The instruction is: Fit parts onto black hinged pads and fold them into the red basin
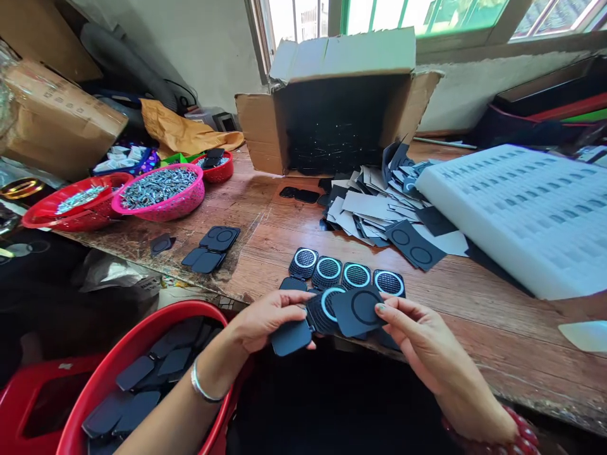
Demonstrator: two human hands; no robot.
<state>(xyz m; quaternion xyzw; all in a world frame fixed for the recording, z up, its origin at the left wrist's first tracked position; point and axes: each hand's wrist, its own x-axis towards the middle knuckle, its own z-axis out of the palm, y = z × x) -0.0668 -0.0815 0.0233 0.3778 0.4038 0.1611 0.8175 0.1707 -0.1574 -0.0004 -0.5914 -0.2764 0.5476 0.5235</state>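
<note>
My left hand (265,321) grips a black folding charger pad (291,339), opened out at its hinge. One half is plain; the other has a white ring over a grid. Between thumb and fingers of my right hand (422,332) is a black sheet (361,313) printed with a dark ring. That sheet partly covers the ringed half of the held pad; whether they touch I cannot tell. Just beyond my hands, several similar pads with white rings (356,276) lie in a row on the wooden table (270,234), their nearer parts partly hidden.
Loose sheets (365,208) are heaped before an open cardboard box (260,136). White foam (521,208) lies at right. Pads (218,239) and a pink basket of metal parts (164,213) sit at left. A red tub (85,395) below holds black pads.
</note>
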